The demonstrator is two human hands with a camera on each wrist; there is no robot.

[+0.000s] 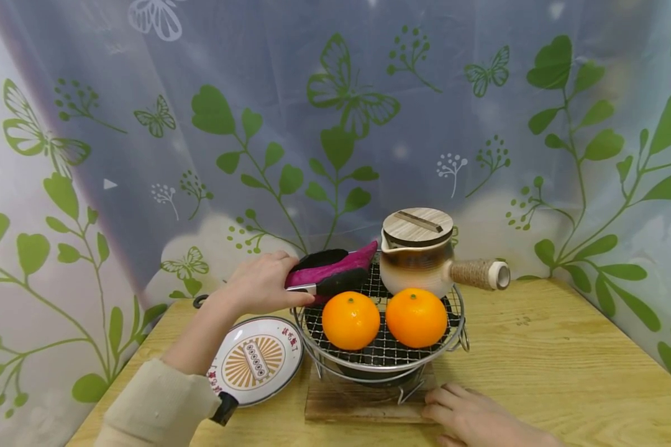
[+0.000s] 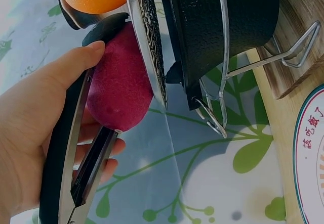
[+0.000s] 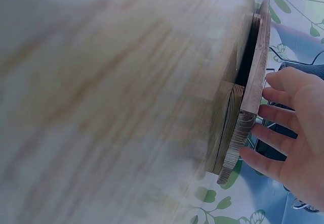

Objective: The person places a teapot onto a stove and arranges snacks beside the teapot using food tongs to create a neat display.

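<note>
My left hand grips a pair of black and silver tongs at the grill's left side. Between the tongs' black heads lies a purple sweet potato, over the wire mesh of a round grill. In the left wrist view the sweet potato's rounded end is right beside the grill's rim. My right hand has its fingers extended, fingertips at the right end of the wooden board under the grill. Two oranges sit at the front of the mesh.
A clay teapot with a wooden lid stands at the back right of the grill, its rope-wrapped handle jutting out past the rim. Left of the grill, a white printed plate lies on the wooden table. A patterned curtain hangs behind.
</note>
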